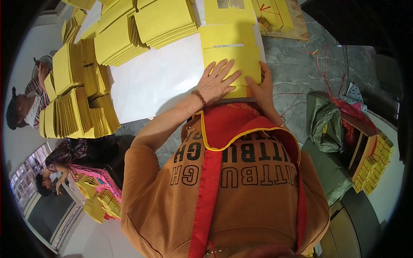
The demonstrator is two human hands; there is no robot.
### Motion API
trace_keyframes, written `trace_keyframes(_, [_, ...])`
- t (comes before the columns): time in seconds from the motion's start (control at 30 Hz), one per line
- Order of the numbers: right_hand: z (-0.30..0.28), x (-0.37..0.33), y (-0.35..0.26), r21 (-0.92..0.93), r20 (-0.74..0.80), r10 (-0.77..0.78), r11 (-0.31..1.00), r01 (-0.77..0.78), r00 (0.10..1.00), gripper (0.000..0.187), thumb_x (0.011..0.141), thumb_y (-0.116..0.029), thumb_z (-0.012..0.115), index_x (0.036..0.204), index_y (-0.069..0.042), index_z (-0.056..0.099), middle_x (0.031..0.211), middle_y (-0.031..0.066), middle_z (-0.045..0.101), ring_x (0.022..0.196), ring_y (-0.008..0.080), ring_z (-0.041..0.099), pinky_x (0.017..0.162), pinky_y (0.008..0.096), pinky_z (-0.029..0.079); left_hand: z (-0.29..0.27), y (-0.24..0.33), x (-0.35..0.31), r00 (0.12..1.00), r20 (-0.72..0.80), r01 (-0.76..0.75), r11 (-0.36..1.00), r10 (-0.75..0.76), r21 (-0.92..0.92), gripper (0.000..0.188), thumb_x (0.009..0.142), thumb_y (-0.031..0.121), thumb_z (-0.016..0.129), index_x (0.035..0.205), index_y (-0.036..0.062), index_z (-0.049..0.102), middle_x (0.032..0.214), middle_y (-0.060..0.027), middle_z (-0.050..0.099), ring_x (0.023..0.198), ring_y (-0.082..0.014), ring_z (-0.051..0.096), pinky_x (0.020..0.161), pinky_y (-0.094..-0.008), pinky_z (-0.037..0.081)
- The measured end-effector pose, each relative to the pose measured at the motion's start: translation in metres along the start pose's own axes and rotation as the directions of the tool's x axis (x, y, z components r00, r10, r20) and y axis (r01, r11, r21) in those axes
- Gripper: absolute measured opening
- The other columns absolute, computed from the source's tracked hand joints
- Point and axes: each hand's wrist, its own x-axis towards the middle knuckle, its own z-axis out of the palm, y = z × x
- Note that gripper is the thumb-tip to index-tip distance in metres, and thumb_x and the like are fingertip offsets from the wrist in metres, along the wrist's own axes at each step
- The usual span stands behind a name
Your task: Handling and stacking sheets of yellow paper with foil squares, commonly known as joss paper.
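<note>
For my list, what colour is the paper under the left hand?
The paper is yellow; the head view shows it best.

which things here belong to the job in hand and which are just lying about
Part of the work:
yellow sheet touched by left hand and right hand
probably the similar yellow stacks on the white surface

Seemingly just lying about:
green plastic bag at right
pale-blue patterned item beside it

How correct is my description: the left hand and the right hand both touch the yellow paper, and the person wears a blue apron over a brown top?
One detail is wrong: the apron is red, not blue, as the head view shows. The left hand and the right hand do touch the yellow paper, and the top is brown.
</note>
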Motion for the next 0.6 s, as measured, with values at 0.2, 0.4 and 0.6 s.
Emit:
trace_keyframes(0.2, [-0.009,0.002,0.007,0.315,0.072,0.097,0.942,-0.115,0.993,0.045,0.086,-0.009,0.058,0.127,-0.001,0.04,0.118,0.0119,0.052,0.107,0.0199,0.052,0.092,0.0313,0.04,-0.004,0.001,0.004,0.992,-0.11,-0.049,0.99,0.064,0.135,0.055,0.08,0.025,0.057,0.131,0.0079,0.043,0.13,-0.0231,0.041,0.105,-0.0285,0.047,0.086,-0.0397,0.042])
trace_keyframes(0.4, [-0.013,0.0,0.001,0.409,0.003,0.203,0.893,-0.187,0.979,0.04,0.093,-0.018,0.048,0.129,-0.002,0.039,0.12,0.0122,0.051,0.109,0.019,0.049,0.094,0.0308,0.038,-0.031,0.008,0.025,0.999,0.032,-0.001,0.987,-0.004,0.162,0.048,0.072,0.009,0.054,0.119,-0.0012,0.05,0.105,-0.018,0.057,0.088,-0.025,0.054,0.077,-0.0328,0.046])
trace_keyframes(0.6, [-0.017,-0.001,0.011,0.43,0.031,0.262,0.868,-0.25,0.964,0.04,0.096,-0.024,0.043,0.129,-0.002,0.038,0.117,0.0106,0.051,0.106,0.0164,0.049,0.09,0.0277,0.038,-0.093,-0.034,0.022,0.891,-0.446,0.025,0.99,-0.086,-0.141,0.044,0.07,-0.001,0.053,0.113,0.0043,0.057,0.106,-0.0088,0.063,0.088,-0.0248,0.058,0.078,-0.0322,0.047])
